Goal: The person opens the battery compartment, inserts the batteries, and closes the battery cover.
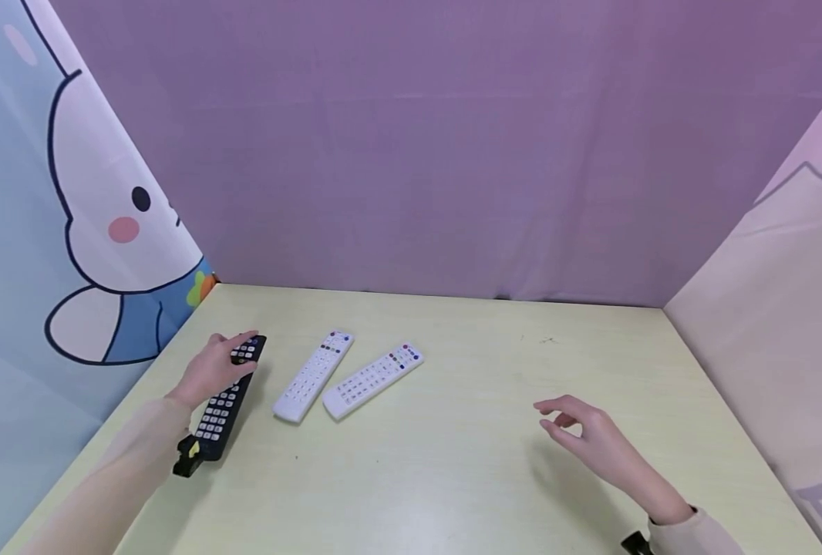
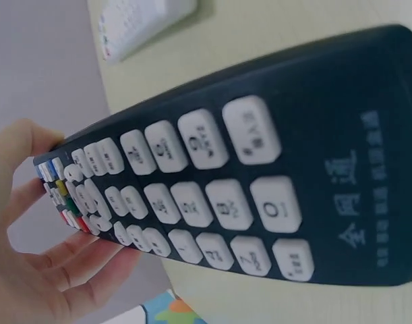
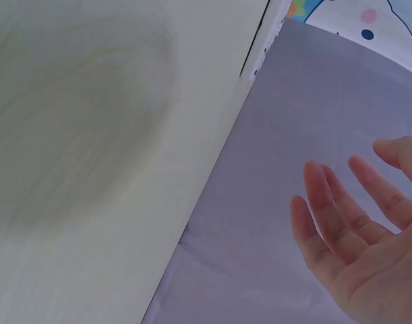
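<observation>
My left hand [image 1: 213,370] grips a black remote control [image 1: 220,412] near its far end, thumb on one side and fingers on the other. In the left wrist view the black remote control [image 2: 212,182] shows rows of white buttons, a few coloured ones and white lettering at its near end. Two white remote controls lie on the table to its right: one [image 1: 314,376] is nearer the left hand, the other [image 1: 372,381] slants more to the right. Over the right part of the table hovers my right hand [image 1: 594,439], fingers loosely bent and holding nothing.
The pale wooden table [image 1: 480,447] carries the remotes. A purple curtain [image 1: 439,154] hangs along its back edge. On the left stands a blue cloth panel with a cartoon figure [image 1: 119,193], and on the right a pale panel [image 1: 779,331].
</observation>
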`<control>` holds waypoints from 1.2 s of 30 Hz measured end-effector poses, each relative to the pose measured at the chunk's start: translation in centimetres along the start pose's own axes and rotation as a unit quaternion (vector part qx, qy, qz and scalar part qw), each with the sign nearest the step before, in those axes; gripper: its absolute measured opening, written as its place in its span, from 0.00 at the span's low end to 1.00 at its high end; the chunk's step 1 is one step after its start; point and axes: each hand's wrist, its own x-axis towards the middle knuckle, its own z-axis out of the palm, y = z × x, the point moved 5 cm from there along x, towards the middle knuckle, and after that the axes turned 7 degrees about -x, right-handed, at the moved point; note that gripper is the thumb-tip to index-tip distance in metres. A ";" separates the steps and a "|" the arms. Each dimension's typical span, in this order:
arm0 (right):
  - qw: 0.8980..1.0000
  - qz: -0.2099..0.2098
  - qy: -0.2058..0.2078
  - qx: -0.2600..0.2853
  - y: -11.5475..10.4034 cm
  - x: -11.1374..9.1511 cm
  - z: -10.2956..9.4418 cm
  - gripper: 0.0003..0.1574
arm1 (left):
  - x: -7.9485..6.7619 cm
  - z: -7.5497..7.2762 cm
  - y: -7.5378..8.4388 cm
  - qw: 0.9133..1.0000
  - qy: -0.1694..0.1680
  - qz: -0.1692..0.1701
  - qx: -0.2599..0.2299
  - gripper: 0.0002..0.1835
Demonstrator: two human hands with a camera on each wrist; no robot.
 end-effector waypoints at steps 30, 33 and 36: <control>0.999 0.027 -0.029 0.034 1.0 -0.2 1.1 0.10 | 2.2 3.0 -2.6 0.996 -0.048 -0.025 0.070 0.28; 0.998 0.029 -0.033 0.037 1.1 -0.2 1.2 0.10 | 2.2 3.1 -2.5 0.995 -0.056 -0.033 0.072 0.28; 0.998 0.032 -0.037 0.042 1.1 -0.3 1.2 0.10 | 2.1 3.2 -2.3 0.995 -0.060 -0.035 0.073 0.27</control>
